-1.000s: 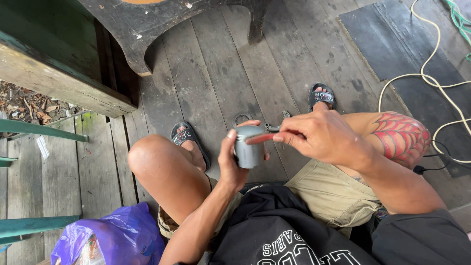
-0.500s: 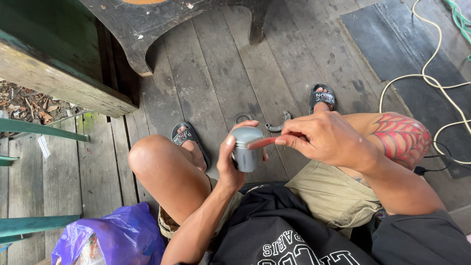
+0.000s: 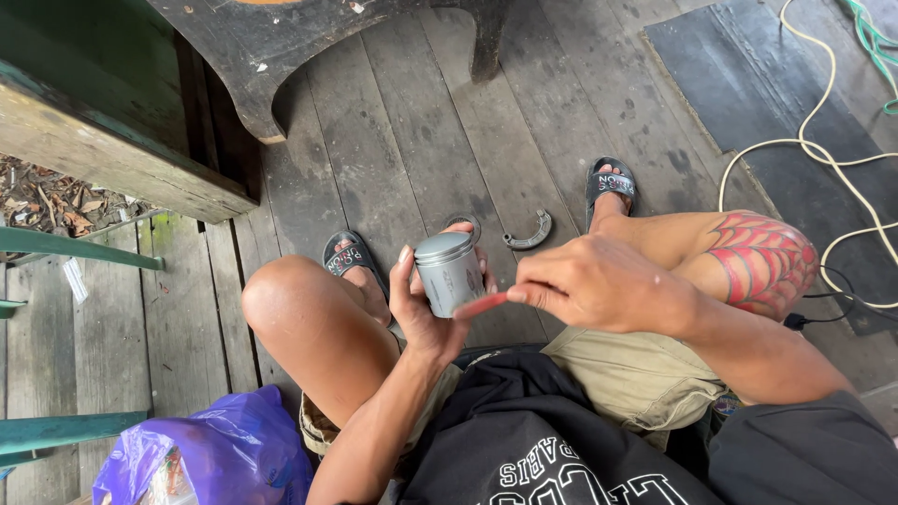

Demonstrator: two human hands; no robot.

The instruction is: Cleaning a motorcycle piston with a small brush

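L hand (image 3: 426, 304) wraps grey metal cylinder (image 3: 450, 272), upright. R hand (image 3: 599, 285) pinches thin red tool (image 3: 482, 305); vs 0.5 s ago tip dropped from rim to lower side wall. Contact prob., view unclear.

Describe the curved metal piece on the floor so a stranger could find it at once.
Start at the grey wooden deck between the person's two sandalled feet. Just beyond the grey metal cylinder held in the left hand lies a curved metal piece. Unlike the round ring beside it, it is an open half-circle.

The right hand (image 3: 599, 285) has slid its red stick (image 3: 482, 305) down the metal cylinder (image 3: 449, 273).
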